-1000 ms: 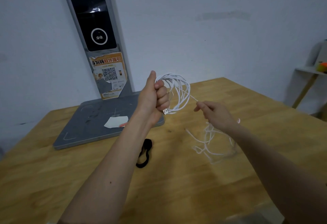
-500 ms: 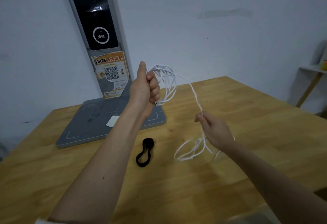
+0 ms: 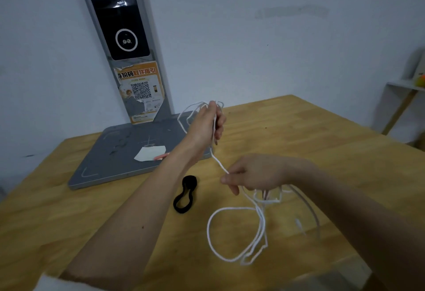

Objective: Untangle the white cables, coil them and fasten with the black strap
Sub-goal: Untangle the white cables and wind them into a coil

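Left hand (image 3: 207,125) up over bench (image 3: 299,134), fingers curled on coiled part of white cables (image 3: 239,235); grey stand base (image 3: 119,159) at its 8 o'clock. Black strap (image 3: 185,195) flat on bench w/ bare wood around it, at 9 o'clock of right hand (image 3: 255,173). Right hand pinches a strand; loose loops trail to its 6 o'clock, near bench's front edge.

Plenty of bare light wooden tabletop (image 3: 322,143) on the far right, open for a reach. Front centre cluttered by loose loops of thin white cable (image 3: 232,233), with a small black strap loop (image 3: 185,195) just left of them. Back left blocked by a flat grey metal base plate (image 3: 119,164) and its tall grey post (image 3: 128,44) against the wall.
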